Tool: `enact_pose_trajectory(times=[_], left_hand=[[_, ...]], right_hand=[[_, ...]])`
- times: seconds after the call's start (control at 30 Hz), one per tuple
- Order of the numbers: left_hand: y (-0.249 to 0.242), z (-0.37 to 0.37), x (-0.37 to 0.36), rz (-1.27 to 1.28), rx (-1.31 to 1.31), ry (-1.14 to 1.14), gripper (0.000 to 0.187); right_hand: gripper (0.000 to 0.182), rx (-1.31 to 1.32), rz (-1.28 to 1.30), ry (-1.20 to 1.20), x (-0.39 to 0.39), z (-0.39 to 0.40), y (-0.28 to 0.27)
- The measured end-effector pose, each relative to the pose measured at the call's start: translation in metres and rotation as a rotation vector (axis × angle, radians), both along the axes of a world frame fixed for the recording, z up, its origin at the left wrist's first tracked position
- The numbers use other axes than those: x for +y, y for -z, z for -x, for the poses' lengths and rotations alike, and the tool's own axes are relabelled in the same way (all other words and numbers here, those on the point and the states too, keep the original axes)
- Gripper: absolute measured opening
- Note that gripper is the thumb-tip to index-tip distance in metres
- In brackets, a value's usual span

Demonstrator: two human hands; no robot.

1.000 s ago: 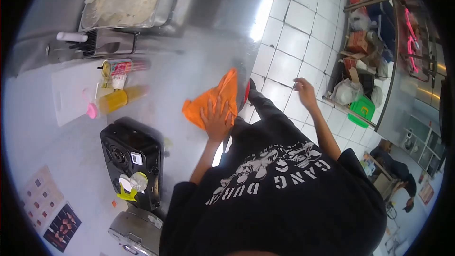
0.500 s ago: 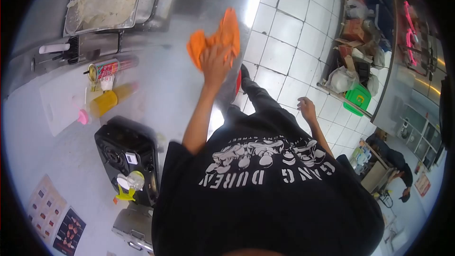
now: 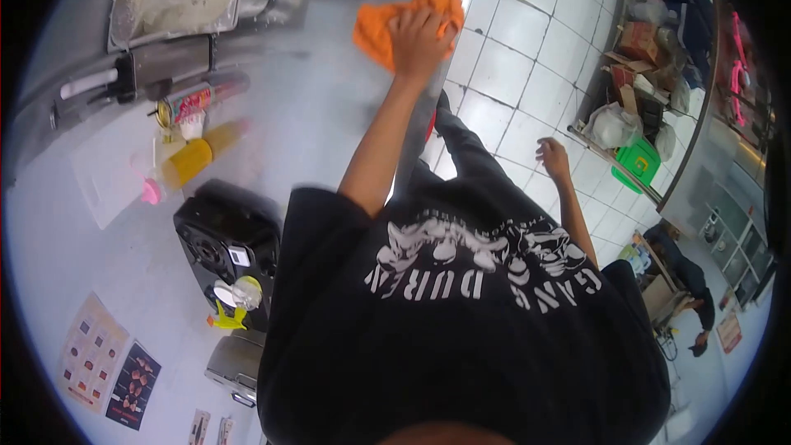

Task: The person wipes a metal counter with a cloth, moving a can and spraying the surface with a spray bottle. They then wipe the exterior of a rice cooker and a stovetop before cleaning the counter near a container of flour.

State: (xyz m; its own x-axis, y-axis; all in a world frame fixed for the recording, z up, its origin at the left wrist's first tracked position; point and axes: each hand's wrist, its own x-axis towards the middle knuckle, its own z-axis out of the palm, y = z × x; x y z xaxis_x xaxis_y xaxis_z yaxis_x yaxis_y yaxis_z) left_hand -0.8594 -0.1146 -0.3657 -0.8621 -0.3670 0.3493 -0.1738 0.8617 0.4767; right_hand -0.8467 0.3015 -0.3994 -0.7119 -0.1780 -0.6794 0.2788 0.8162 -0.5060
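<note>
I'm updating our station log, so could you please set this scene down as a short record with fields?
surface: metal counter
left hand: on the orange cloth, fingers bent over it
cloth: rumpled, near the counter's edge
right hand: away from the counter, holding nothing visible
nearby: black stove, bottle with yellow contents
at the far end: metal tray with pale residue
background: another person, bent forward

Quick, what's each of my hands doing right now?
Left hand: on the orange cloth, over the counter; can't tell whether it grips.
Right hand: loosely open, nothing visible in it.
</note>
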Motion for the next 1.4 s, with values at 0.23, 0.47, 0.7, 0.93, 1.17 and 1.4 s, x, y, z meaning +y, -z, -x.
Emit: enact_pose_trajectory(times=[0.23, 0.47, 0.7, 0.93, 1.17, 1.4], left_hand=[[-0.010, -0.212, 0.059, 0.161, -0.113, -0.008, 0.025], [0.003, -0.274, -0.033, 0.052, -0.272, -0.241, 0.026], [0.010, -0.012, -0.097, -0.234, -0.027, -0.194, 0.016], [0.006, -0.075, -0.128, -0.213, -0.011, -0.061, 0.017], [-0.001, -0.055, -0.126, -0.086, -0.085, -0.170, 0.023], [-0.023, -0.042, -0.146, -0.188, -0.215, -0.297, 0.025]], right_hand=[[0.032, -0.179, -0.049, -0.037, 0.014, -0.020, 0.037], [0.031, -0.246, 0.007, -0.182, -0.033, -0.012, 0.061], [0.031, -0.073, 0.141, 0.000, -0.047, 0.025, 0.012], [0.033, -0.202, -0.046, 0.055, 0.041, -0.018, 0.044], [0.034, -0.310, -0.079, 0.051, 0.049, -0.046, 0.047], [0.031, -0.122, 0.081, 0.071, -0.009, -0.003, 0.010]])
